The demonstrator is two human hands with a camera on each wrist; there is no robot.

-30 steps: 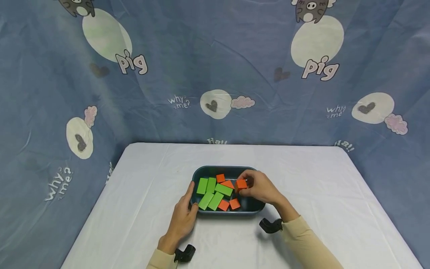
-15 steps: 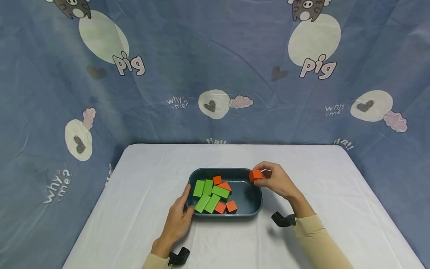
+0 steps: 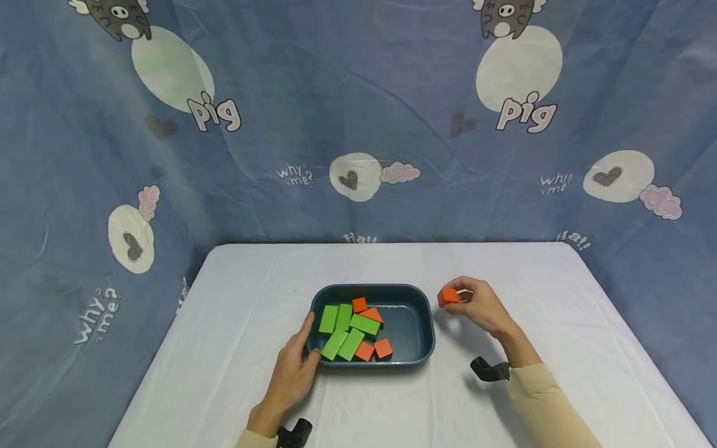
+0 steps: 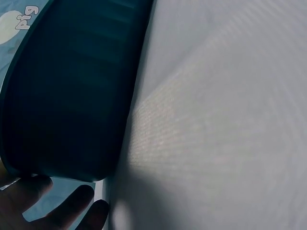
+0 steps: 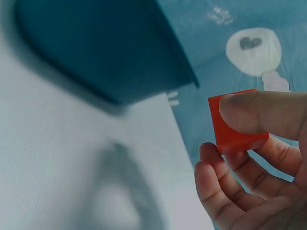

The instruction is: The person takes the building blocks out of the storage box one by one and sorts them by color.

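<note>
My right hand [image 3: 484, 306] pinches an orange cube block [image 5: 235, 122] between thumb and fingertips, just outside the tray's right end in the head view. Its other fingers curve loosely below the cube in the right wrist view. At the tray's left end is my left hand [image 3: 291, 367], its fingers rather straight and lying against the end wall. The tray [image 3: 414, 358] is dark blue-green with rounded corners. In its left half lie several green rectangular blocks [image 3: 335, 343] and several orange pieces, among them a triangular-looking orange block [image 3: 372, 315] and a small orange block [image 3: 383, 348].
Under the tray spreads a white cloth-covered table [image 3: 538, 298]. A blue printed curtain [image 3: 426, 205] hangs behind and beside it. Each wrist carries a small black camera, such as the right wrist camera [image 3: 488, 370].
My right hand has lifted the orange cube out of the tray and carried it rightward past the right rim. The left hand stays at the tray's left end.
</note>
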